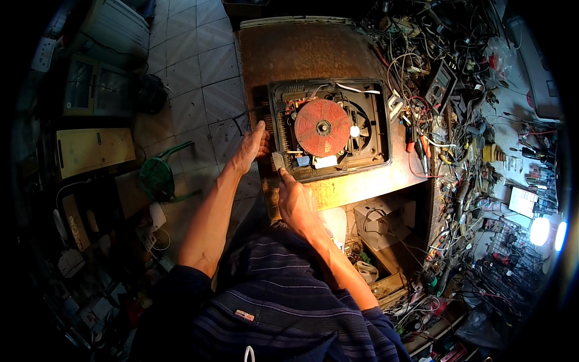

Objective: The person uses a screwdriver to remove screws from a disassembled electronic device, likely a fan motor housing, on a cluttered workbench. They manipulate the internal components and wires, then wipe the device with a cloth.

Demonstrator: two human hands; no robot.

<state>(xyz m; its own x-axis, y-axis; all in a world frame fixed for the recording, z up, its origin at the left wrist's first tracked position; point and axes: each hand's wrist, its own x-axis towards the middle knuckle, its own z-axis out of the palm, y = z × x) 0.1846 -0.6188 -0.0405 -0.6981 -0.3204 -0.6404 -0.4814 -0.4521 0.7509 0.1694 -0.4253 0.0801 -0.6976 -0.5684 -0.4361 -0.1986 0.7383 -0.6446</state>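
Note:
An opened induction cooker [386,136] lies on the wooden workbench, its dark casing holding a round reddish coil [310,142], a fan [364,130] and circuit parts. My right hand [297,202] is closed around a small flat tool with a pale, broad tip [277,160]; whether it is a scraper or a brush I cannot tell. That tip is at the casing's near left corner. Beside the casing's left edge is my left hand [250,149], thumb raised and fingers stretched toward the rim. It holds nothing I can see, and its fingertips are partly in shadow.
The brown workbench [301,51] extends beyond the cooker. Tangled cables, a multimeter [441,84] and hand tools crowd the right side. Below the bench's near edge is a shelf with a white box [383,223]. A green stool [158,180] stands on the tiled floor to the left.

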